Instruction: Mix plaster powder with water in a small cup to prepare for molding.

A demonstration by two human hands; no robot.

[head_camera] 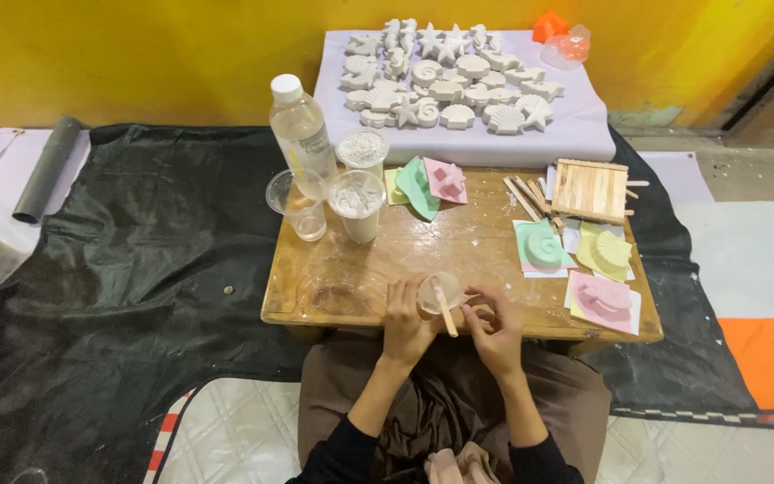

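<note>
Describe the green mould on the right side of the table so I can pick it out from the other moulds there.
Start at the low wooden table and go to its right end, below the slatted wooden stick mat. Three moulds lie there; the green mould is the leftmost. It alone is mint green with a spiral snail-shell shape; its neighbours are yellow and pink.

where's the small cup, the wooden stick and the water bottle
small cup [433, 291], head view, on its inner wall
wooden stick [445, 314], head view, mid-shaft
water bottle [302, 134], head view, on its clear body
</note>
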